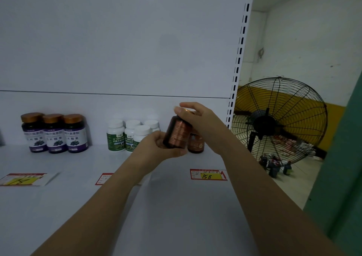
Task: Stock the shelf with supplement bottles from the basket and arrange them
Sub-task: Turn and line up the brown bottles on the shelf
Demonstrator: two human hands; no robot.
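Note:
Both of my hands hold a brown supplement bottle (177, 133) just above the white shelf (176, 206). My left hand (158, 146) cups its base from below. My right hand (197, 116) grips its cap from above. Right behind it stands another brown bottle (196, 143) on the shelf, partly hidden. Further left, a group of white-capped green-label bottles (125, 136) stands near the back panel. Three purple-label bottles with gold caps (55, 133) stand in a row at the far left. No basket is in view.
Price tags lie on the shelf front: one at the left (22, 179), one under my left arm (103, 178), one at the right (208, 174). Beyond the shelf's perforated upright (238, 64) stands a large black floor fan (274, 126) with dark bottles (274, 166) on the floor.

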